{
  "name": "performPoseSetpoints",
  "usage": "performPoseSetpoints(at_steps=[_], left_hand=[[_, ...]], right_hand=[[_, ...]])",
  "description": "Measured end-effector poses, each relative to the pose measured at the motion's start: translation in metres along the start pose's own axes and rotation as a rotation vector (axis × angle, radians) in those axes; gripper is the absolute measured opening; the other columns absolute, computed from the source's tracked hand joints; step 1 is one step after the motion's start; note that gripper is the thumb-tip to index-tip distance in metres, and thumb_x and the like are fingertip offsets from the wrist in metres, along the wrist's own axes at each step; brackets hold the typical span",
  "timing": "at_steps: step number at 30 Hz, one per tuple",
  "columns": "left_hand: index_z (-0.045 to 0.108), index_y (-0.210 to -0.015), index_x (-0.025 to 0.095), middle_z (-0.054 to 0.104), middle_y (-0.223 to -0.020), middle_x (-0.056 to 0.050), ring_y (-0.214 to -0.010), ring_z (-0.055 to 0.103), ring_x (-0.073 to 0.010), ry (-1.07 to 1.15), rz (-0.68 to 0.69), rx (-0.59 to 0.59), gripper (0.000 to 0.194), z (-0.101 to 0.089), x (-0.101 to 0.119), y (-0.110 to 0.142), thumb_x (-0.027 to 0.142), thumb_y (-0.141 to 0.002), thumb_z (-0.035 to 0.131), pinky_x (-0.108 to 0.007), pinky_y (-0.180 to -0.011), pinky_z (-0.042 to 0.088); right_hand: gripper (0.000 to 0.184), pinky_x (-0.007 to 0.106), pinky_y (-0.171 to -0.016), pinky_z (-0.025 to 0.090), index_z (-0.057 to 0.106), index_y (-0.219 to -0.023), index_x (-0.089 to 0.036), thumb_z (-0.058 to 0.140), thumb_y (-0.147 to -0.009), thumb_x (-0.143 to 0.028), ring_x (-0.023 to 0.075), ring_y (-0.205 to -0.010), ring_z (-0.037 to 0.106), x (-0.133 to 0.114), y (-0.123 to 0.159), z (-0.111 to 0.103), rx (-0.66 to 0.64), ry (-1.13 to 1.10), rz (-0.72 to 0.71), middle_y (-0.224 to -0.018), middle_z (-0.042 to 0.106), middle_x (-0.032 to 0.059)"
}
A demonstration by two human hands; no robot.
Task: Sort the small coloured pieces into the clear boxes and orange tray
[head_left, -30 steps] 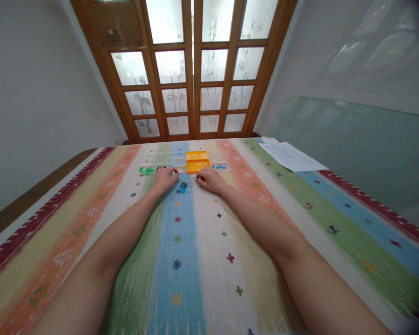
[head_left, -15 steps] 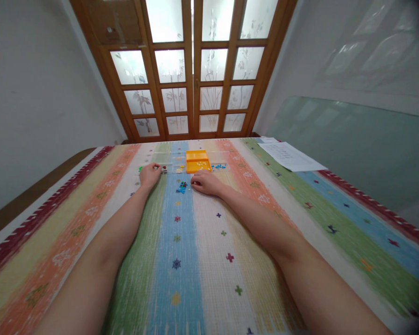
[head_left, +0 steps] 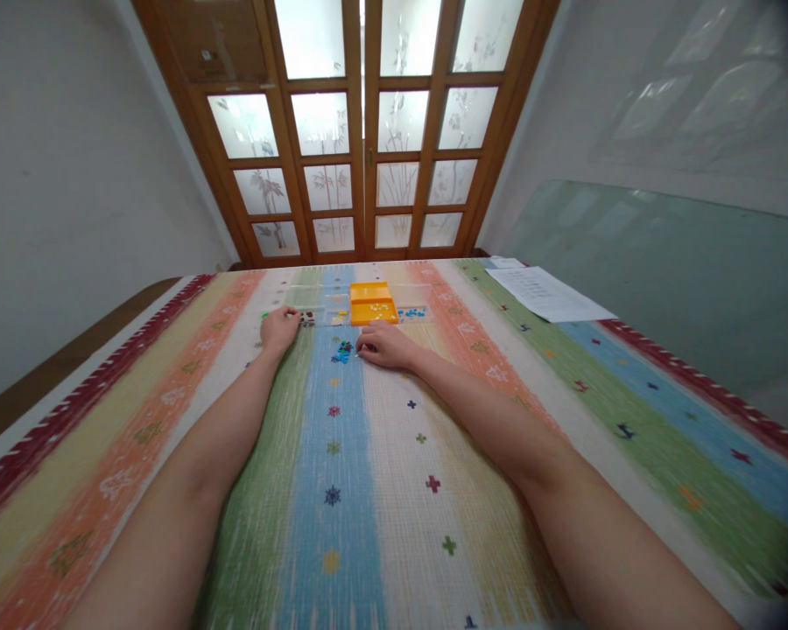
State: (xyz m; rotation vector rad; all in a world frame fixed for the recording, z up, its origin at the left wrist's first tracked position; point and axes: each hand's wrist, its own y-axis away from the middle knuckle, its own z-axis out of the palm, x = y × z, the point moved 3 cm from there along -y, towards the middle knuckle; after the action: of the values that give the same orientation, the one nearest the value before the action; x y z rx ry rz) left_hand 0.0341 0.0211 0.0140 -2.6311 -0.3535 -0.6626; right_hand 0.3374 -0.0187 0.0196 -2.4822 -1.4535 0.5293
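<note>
At the left end of a clear compartment box, my left hand [head_left: 279,329] has its fingers bent together beside small dark brown pieces [head_left: 307,318]. What it pinches, if anything, is too small to make out. My right hand [head_left: 384,344] rests low over the cloth, fingers curled together, just right of a small pile of blue pieces [head_left: 342,352] with some red and green among them. A tiny pale bit shows by its fingertips, but I cannot tell whether they hold it. Behind this hand stands an orange box [head_left: 372,296] with small white pieces in its near half.
Small blue pieces [head_left: 412,312] lie right of the orange box, and yellow ones [head_left: 339,320] lie left of it. Printed paper sheets [head_left: 546,293] lie at the back right of the striped tablecloth [head_left: 407,542]. Wooden glazed doors [head_left: 363,175] stand beyond the table.
My left hand has shifted slightly left, away from the brown pieces. My right hand has moved a little left, its fingertips closer to the blue pile.
</note>
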Motion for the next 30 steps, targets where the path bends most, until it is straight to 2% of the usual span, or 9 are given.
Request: performPoseSetpoints(at_steps=[6, 15, 24, 27, 30], left_hand=[[0.081, -0.109, 0.023, 0.077, -0.088, -0.008, -0.082, 0.066, -0.0257, 0.002, 0.008, -0.024, 0.037, 0.001, -0.001, -0.001, 0.045, -0.089, 0.058, -0.031, -0.070, 0.042], [0.081, -0.105, 0.023, 0.077, -0.087, -0.007, -0.080, 0.066, -0.0243, -0.006, 0.043, -0.002, 0.037, 0.005, 0.000, 0.000, 0.046, -0.091, 0.055, -0.030, -0.068, 0.040], [0.081, -0.110, 0.023, 0.079, -0.096, -0.008, -0.086, 0.068, -0.0240, -0.033, 0.106, -0.022, 0.036, 0.005, 0.013, 0.009, 0.043, -0.096, 0.054, -0.029, -0.070, 0.042], [0.080, -0.110, 0.022, 0.079, -0.095, -0.008, -0.087, 0.068, -0.0240, -0.033, 0.144, -0.048, 0.036, 0.006, 0.017, 0.010, 0.042, -0.096, 0.054, -0.029, -0.071, 0.042], [0.080, -0.109, 0.021, 0.078, -0.093, -0.008, -0.086, 0.068, -0.0238, -0.028, 0.192, -0.068, 0.035, 0.009, 0.020, 0.011, 0.041, -0.096, 0.054, -0.030, -0.071, 0.041]], right_hand=[[0.014, 0.034, -0.089, 0.041, 0.077, -0.102, -0.023, 0.065, -0.095, -0.022, 0.0205, -0.096, 0.061, -0.002, -0.001, 0.000, -0.017, -0.025, -0.012, -0.100, 0.073, 0.0057], [0.010, 0.032, -0.088, 0.042, 0.076, -0.097, -0.021, 0.068, -0.093, -0.022, 0.0206, -0.095, 0.061, -0.010, -0.002, -0.004, -0.017, -0.055, -0.039, -0.097, 0.071, 0.0056], [0.011, 0.032, -0.087, 0.042, 0.075, -0.100, -0.021, 0.064, -0.098, -0.023, 0.0203, -0.095, 0.061, -0.004, -0.005, 0.007, 0.013, -0.043, -0.065, -0.098, 0.071, 0.0060], [0.009, 0.032, -0.086, 0.041, 0.074, -0.097, -0.021, 0.065, -0.098, -0.023, 0.0209, -0.093, 0.060, 0.004, -0.003, 0.007, 0.082, -0.019, 0.008, -0.095, 0.071, 0.0060], [0.010, 0.032, -0.083, 0.041, 0.074, -0.094, -0.020, 0.065, -0.097, -0.022, 0.0214, -0.090, 0.060, 0.021, 0.001, 0.000, 0.224, 0.024, 0.166, -0.091, 0.071, 0.0062]])
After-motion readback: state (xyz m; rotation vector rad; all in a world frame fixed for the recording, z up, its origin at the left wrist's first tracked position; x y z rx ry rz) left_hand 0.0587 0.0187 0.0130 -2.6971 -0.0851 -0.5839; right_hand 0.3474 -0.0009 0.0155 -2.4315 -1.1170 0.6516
